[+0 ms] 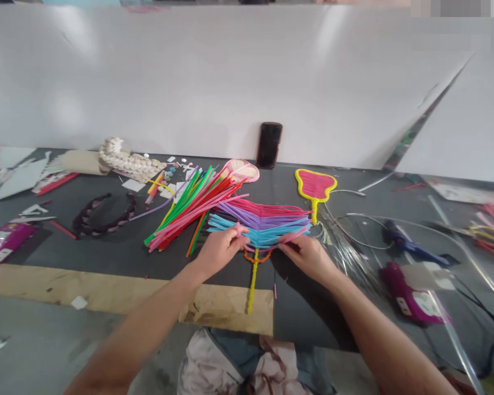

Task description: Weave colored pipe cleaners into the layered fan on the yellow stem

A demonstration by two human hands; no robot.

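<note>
Between my hands lies a fan-like craft piece [260, 222] of pipe cleaners, banded in red-pink, purple and light blue, with its strands bent to a shallow V. A twisted yellow stem [252, 285] runs down from its middle, with an orange curl [267, 257] at the top. Along the lower edge runs a pink pipe cleaner [294, 236]. My left hand [224, 245] is closed in a pinch on its left end. On the right end, my right hand [307, 255] pinches the same strand, fingers closed.
Loose coloured pipe cleaners [189, 214] lie left of the piece. A pink fan with yellow edging [316, 186] lies behind right. A phone [269, 145] leans on the white panel. Wires [349, 247], a blue glue gun [411, 244] and a purple device [407, 296] are at right; a dark braided band [102, 216] is left.
</note>
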